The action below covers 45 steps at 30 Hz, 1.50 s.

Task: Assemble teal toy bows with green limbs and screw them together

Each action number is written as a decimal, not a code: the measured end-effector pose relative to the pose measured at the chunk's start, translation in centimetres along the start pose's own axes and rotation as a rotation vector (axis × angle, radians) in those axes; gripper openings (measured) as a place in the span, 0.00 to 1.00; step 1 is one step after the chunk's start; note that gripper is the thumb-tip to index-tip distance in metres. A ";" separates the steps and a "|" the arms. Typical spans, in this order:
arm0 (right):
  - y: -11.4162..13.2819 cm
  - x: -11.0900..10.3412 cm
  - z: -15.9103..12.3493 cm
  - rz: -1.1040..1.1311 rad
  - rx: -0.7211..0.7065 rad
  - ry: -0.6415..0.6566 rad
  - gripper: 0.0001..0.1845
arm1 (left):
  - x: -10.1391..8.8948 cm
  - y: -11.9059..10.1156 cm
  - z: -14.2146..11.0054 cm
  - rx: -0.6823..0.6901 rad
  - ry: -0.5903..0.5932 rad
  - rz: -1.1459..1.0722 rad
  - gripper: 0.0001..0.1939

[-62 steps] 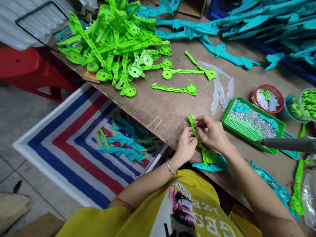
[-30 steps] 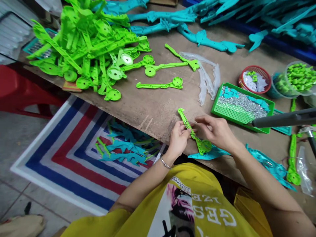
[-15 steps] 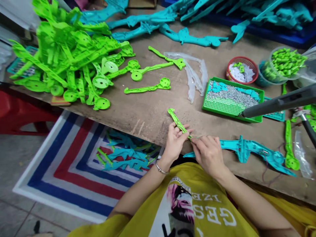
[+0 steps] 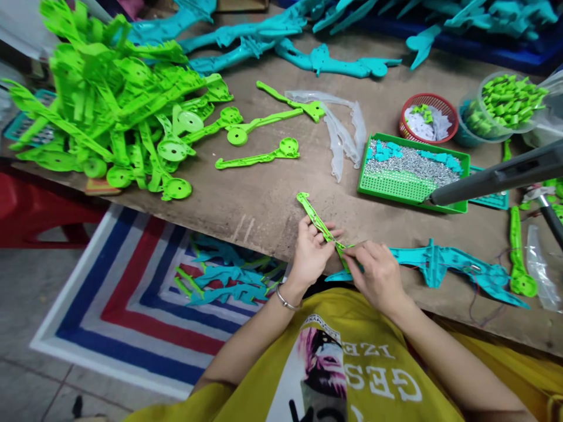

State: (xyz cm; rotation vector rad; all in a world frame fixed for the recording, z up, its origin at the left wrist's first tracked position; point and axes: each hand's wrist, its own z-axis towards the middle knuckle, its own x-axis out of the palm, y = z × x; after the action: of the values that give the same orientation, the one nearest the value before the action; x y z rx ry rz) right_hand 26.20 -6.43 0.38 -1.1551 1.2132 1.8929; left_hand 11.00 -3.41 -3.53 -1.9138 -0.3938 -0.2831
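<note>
My left hand (image 4: 311, 253) is closed around a slim bright-green plastic arm (image 4: 311, 210), whose hooked far end points away from me over the table edge. A thin dark strand seems to run along its channel. My right hand (image 4: 377, 271) is at the near end of the arm, thumb and fingers pinched together; what they pinch is too small and hidden to make out. Just behind the right hand lies a turquoise bow-shaped plastic part (image 4: 453, 258) with thin wires at its right end.
A heap of green arms (image 4: 127, 117) fills the left. Loose green arms (image 4: 259, 157) and clear plastic strips (image 4: 347, 129) lie mid-table. A green tray (image 4: 391, 186) of screws, a red basket (image 4: 453, 111) and a tub of green pieces (image 4: 510, 105) stand right, below a grey screwdriver (image 4: 497, 176).
My right hand has shifted slightly right and down, showing more of the arm's near end and the strand there. The left hand keeps its hold. The view has moved a little.
</note>
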 end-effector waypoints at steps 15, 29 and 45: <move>-0.8 1.1 -0.1 0.069 0.101 0.004 0.09 | -0.1 0.1 0.1 0.028 -0.014 0.054 0.34; 0.4 0.6 -2.0 -0.125 -0.010 -0.040 0.11 | 0.0 0.3 0.0 0.044 -0.042 0.086 0.34; -2.2 -0.1 -0.7 0.131 0.243 -0.004 0.05 | -0.6 -0.9 -2.5 0.643 -0.108 0.967 0.32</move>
State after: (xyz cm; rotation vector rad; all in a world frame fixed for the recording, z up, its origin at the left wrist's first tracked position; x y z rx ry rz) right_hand 28.29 -6.23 -0.55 -0.9616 1.5014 1.7796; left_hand 10.08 -5.52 -2.01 -1.2888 0.3622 0.5315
